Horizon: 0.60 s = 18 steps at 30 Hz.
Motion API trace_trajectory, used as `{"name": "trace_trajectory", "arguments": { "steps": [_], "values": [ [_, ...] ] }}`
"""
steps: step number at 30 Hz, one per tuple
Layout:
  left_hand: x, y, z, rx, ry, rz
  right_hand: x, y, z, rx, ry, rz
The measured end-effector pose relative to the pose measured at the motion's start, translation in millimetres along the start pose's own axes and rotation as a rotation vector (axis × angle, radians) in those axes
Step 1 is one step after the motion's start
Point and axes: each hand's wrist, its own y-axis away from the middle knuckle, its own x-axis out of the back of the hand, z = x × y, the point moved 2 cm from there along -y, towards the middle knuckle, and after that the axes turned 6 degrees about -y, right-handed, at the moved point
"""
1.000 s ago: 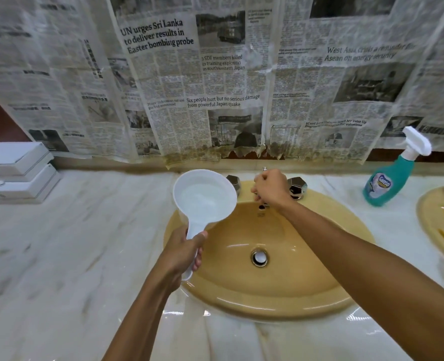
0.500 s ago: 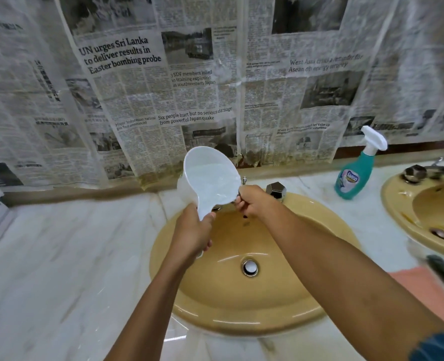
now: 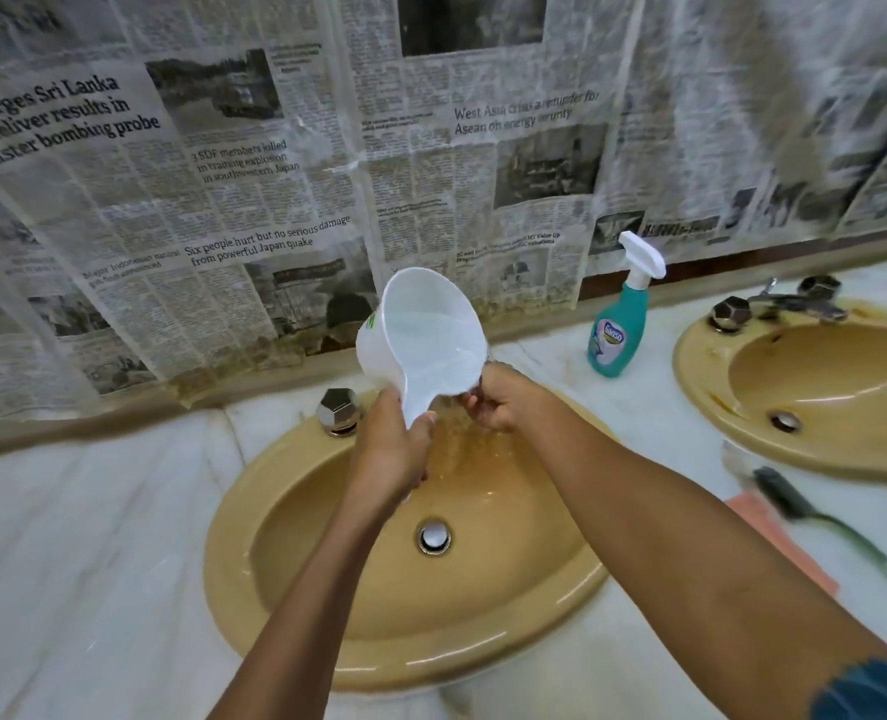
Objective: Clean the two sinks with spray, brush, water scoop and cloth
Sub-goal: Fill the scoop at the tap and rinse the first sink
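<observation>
Two tan oval sinks set in one marble counter (image 3: 93,563): the near sink (image 3: 285,605) and the second sink (image 3: 701,366) to its right.
One white water scoop (image 3: 425,345), tilted over the near sink's back rim, water spilling; left hand (image 3: 392,454) with fingers wrapped round its handle.
One right hand (image 3: 503,400) under the spill, fingers curled at the tap; what they pinch cannot be told.
One faceted tap knob (image 3: 337,410) left of the scoop.
One teal spray bottle (image 3: 618,330) upright between the sinks.
One dark brush (image 3: 815,517) lying on one pink cloth (image 3: 774,537), right of the near sink.
Newspaper sheets (image 3: 223,200) behind.
</observation>
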Motion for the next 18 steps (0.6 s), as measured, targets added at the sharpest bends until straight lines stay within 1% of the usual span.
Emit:
{"name": "trace_trajectory", "arguments": {
  "steps": [3,8,13,18],
  "values": [
    [-20.5,8.1,13.7,-0.019,-0.04,-0.032,29.8,3.7,-2.4,-0.01,0.061,0.007],
    [-54.4,30.2,32.2,-0.031,-0.027,-0.071,82.9,21.6,-1.6,-0.036,0.079,0.053],
    [-80.2,61.0,27.4,-0.002,0.007,-0.107,115.5,54.4,8.4,-0.065,0.127,0.08],
    [-90.8,102.1,19.0,-0.002,0.004,-0.076,137.1,77.1,34.2,-0.098,0.218,0.106]
  ]
}}
